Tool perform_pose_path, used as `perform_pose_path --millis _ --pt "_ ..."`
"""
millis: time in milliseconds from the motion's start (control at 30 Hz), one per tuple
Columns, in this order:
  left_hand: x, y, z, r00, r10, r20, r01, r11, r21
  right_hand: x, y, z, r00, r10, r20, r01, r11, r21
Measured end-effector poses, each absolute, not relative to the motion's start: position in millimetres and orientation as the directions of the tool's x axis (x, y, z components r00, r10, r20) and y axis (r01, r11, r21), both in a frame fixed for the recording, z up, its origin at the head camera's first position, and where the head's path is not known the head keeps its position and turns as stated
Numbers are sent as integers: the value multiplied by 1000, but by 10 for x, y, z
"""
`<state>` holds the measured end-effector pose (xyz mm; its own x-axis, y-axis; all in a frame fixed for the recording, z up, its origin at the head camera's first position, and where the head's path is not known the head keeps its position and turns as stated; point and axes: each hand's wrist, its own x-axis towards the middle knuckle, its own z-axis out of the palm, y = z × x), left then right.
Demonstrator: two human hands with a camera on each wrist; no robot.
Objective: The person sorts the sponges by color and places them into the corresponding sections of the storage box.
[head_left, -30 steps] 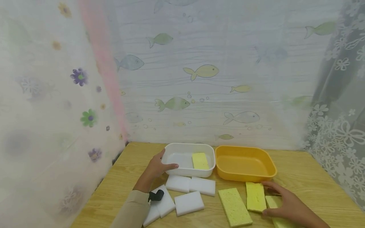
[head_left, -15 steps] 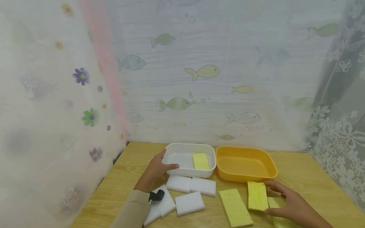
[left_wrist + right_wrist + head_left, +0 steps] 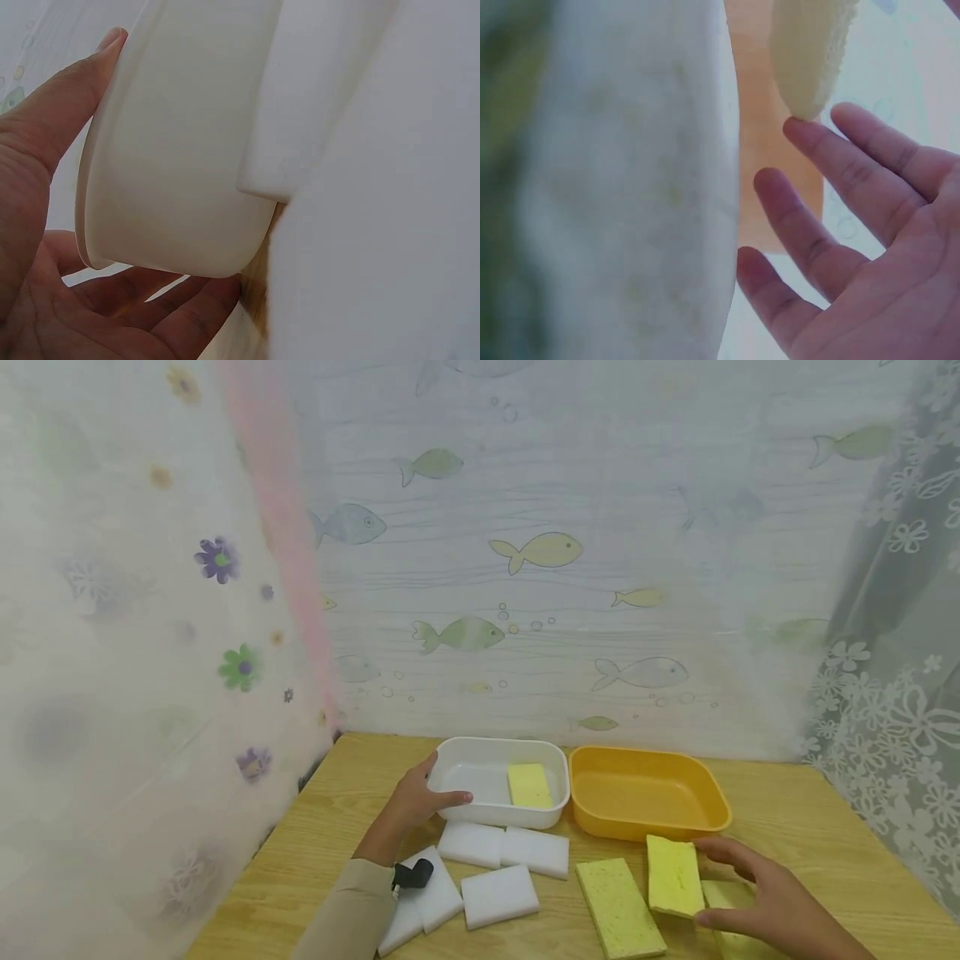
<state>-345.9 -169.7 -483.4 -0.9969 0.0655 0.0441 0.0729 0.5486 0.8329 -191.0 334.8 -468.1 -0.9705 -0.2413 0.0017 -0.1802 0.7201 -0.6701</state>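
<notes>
In the head view my left hand [image 3: 415, 795] grips the left end of a white plastic tub [image 3: 501, 817], thumb over its front rim. The left wrist view shows the fingers [image 3: 187, 319] curled round the tub's end [image 3: 176, 157]. My right hand [image 3: 757, 893] pinches a yellow sponge [image 3: 672, 878] along its right edge, between thumb and fingers, in front of the orange tub [image 3: 645, 827]. From the right wrist, a fingertip meets that sponge's edge [image 3: 810, 60], while the other fingers are spread. Another yellow sponge [image 3: 528, 785] lies inside the white tub.
A long yellow sponge [image 3: 621, 906] lies left of the held one, and another [image 3: 729, 897] lies partly under the right hand. Several white sponge blocks [image 3: 499, 896] are spread before the white tub on the wooden table [image 3: 300, 860]. Patterned curtains [image 3: 525, 485] hang behind.
The yellow sponge in the right hand has risen slightly and tilted, shifting a little right and then back left. The left hand keeps its grip on the white tub.
</notes>
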Motion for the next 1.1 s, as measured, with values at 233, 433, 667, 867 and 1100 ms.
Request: perform_pose_path --millis 233,433,667,867,1100 --pt "-3435 -1697 -4816 -997 62 41 68 543 837 -1892 3337 -4628 -963 -252 99 -261 760 -596" --pt "-3430 -1695 -4818 -996 70 48 78 545 835 -1855 3284 -4576 -943 -262 205 -333 746 -577" --pt "-3448 -1692 -4828 -997 64 50 76 542 837 -1908 3196 -4464 -884 -268 382 -443 741 -505" --pt "-3444 -1688 -4822 -997 60 46 71 542 838 -2014 3123 -4318 -829 -289 478 -520 711 -473" --pt "-3426 -1677 -4807 -997 58 46 70 548 833 -2126 3023 -4175 -823 -275 497 -516 728 -451"
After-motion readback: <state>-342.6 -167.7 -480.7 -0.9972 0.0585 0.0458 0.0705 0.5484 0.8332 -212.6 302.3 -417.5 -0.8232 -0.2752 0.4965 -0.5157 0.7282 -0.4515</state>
